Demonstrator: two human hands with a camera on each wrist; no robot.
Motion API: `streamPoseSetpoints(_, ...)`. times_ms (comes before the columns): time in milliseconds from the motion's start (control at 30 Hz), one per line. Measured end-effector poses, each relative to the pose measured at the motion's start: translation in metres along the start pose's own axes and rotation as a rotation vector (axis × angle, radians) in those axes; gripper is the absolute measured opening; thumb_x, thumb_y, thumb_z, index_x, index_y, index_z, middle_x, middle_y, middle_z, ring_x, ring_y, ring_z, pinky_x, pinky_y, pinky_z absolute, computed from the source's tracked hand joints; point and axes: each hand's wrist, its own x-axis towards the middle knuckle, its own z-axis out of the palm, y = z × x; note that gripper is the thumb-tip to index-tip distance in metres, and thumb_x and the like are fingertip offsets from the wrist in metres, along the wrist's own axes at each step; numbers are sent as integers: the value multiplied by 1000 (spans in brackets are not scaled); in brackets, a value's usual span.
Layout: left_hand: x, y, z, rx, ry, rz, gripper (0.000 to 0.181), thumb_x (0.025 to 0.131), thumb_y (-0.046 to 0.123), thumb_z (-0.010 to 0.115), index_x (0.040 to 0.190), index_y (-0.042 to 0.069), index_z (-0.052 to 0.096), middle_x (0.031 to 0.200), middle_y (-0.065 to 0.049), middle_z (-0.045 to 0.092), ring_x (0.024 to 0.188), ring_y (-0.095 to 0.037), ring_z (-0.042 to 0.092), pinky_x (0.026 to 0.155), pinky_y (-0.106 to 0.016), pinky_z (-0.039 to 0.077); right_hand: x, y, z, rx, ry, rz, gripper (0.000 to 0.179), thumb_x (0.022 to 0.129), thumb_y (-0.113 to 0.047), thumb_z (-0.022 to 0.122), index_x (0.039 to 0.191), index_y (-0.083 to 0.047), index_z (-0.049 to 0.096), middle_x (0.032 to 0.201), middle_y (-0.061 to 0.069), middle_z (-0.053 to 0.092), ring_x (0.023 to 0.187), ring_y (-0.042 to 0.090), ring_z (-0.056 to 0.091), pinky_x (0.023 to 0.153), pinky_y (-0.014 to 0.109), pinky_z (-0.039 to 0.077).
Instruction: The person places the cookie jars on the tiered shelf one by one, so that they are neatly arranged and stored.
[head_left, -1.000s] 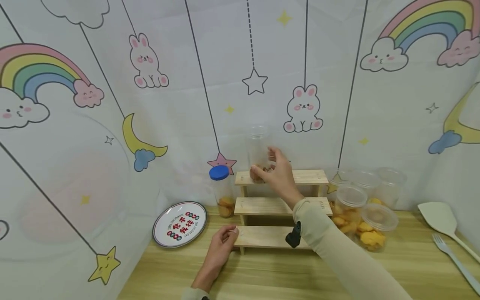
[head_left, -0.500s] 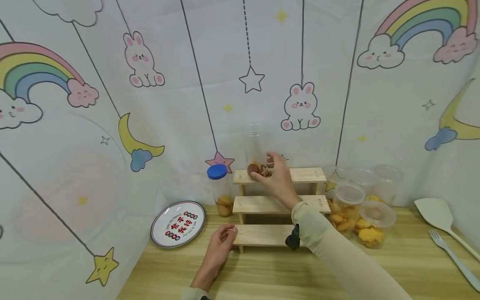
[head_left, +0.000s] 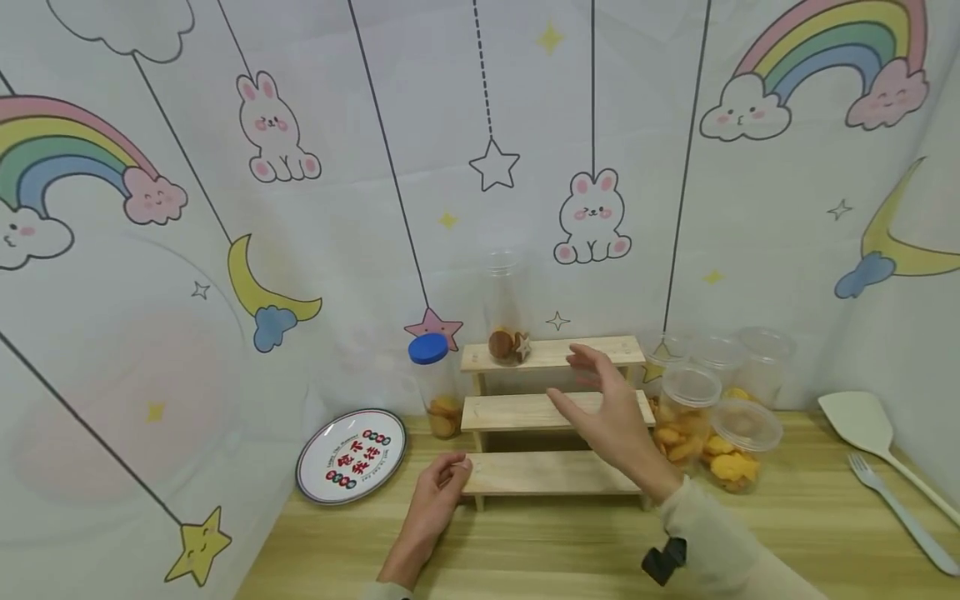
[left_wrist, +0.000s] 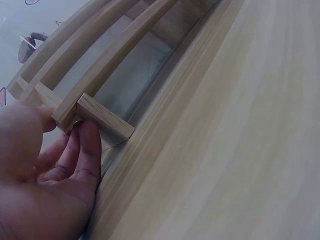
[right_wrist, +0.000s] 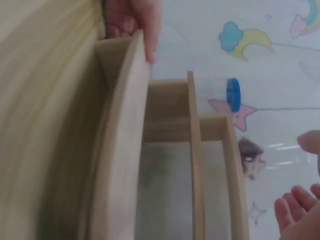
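Observation:
A three-step wooden display stand [head_left: 547, 473] stands on the table in the head view. My left hand [head_left: 437, 500] grips the left end of its lowest step; in the left wrist view the thumb lies over the board and the fingers [left_wrist: 89, 150] curl beneath it. On the left part of the top step stands a clear, lidless jar [head_left: 504, 308] with brown cookies at its bottom, one star-shaped. To the right of that jar, apart from it, my right hand [head_left: 618, 421] holds nothing, thumb and fingers spread in front of the steps.
Left of the stand are a clear jar with a blue lid [head_left: 428, 349] and a round white plate [head_left: 351, 457] leaning against the wall cloth. Several clear tubs [head_left: 686, 408], some with yellow snacks, crowd the right side. Farther right lie a white spatula [head_left: 858, 421] and a fork [head_left: 900, 508].
My right hand has let go of the jar on the top step and drawn back to the right and down. The left hand keeps its grip on the stand.

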Motion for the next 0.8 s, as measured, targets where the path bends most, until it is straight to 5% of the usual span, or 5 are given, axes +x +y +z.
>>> streamPoseSetpoints(233, 2, -2, 5, -33, -10, -3, 50, 109, 28, 67, 145, -5, 58, 125, -17, 74, 108, -13, 66, 86, -22, 59, -58, 24, -71, -22, 170, -125, 58, 93, 9, 78, 147, 0, 60, 133, 13, 70, 121, 10, 66, 102, 13, 53)
streamPoseSetpoints(500, 2, -3, 5, -38, -16, -5, 50, 110, 28, 66, 145, -6, 57, 121, -17, 73, 104, -13, 67, 83, -24, 61, -93, 63, -144, -127, 466, 108, 61, 89, 6, 83, 145, 2, 59, 133, -13, 63, 119, -1, 56, 95, 6, 44)
streamPoseSetpoints(600, 2, -4, 3, -35, -8, -5, 51, 110, 28, 67, 146, -7, 56, 123, -18, 73, 106, -14, 67, 84, -24, 61, -99, 77, -163, -203, 365, 290, 83, 94, -16, 86, 161, 1, 40, 152, 9, 55, 137, 20, 48, 105, 12, 39)
streamPoseSetpoints(700, 2, -4, 1, -28, -3, -12, 52, 109, 29, 67, 146, -6, 56, 126, -19, 72, 109, -15, 66, 84, -23, 60, -102, 92, -176, -225, 124, 452, 107, 99, -36, 81, 170, 3, 12, 167, 34, 31, 146, 50, 37, 123, 43, 40)
streamPoseSetpoints(800, 3, -4, 0, -19, 1, -19, 52, 109, 31, 67, 146, -4, 57, 131, -19, 72, 112, -16, 66, 85, -23, 59, -104, 108, -182, -202, -23, 496, 113, 100, -40, 79, 170, 6, 3, 166, 44, 24, 144, 63, 32, 117, 57, 43)
